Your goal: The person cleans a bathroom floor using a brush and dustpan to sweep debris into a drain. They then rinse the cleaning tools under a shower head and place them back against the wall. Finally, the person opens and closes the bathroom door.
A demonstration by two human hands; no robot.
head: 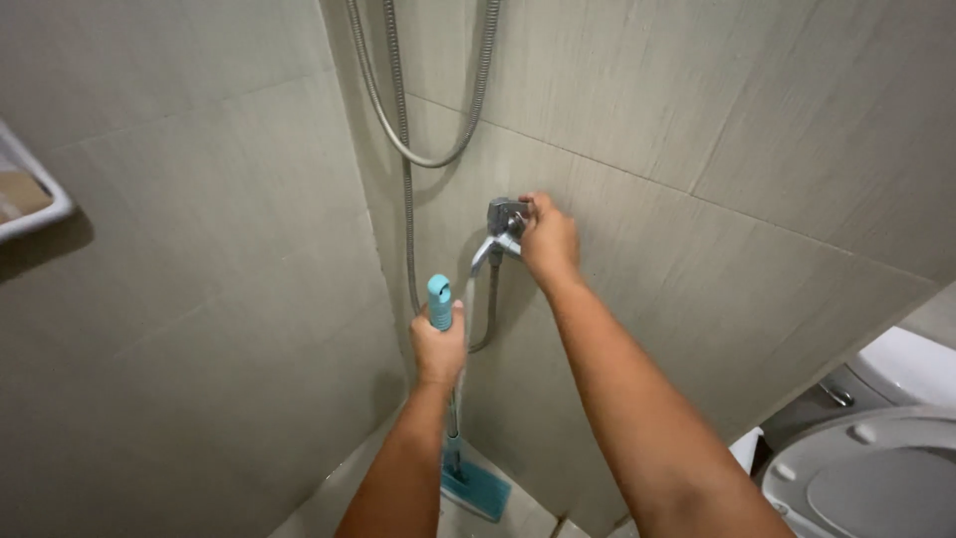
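Left hand (439, 349) fists around the teal plastic mop handle (439, 296), held upright; right hand (547, 239) pinches the chrome wall tap (501, 227), water running onto the teal mop head (476, 488).

My right grip (549, 239) sits on the wall tap (503, 224), up and right of my left grip (439, 347), which is around the mop handle (439, 299). The mop head (476, 488) rests on the floor below. The shower hose (403, 120) hangs above the tap, a wall shelf (35, 214) is far left, and the toilet (866, 468) near right.
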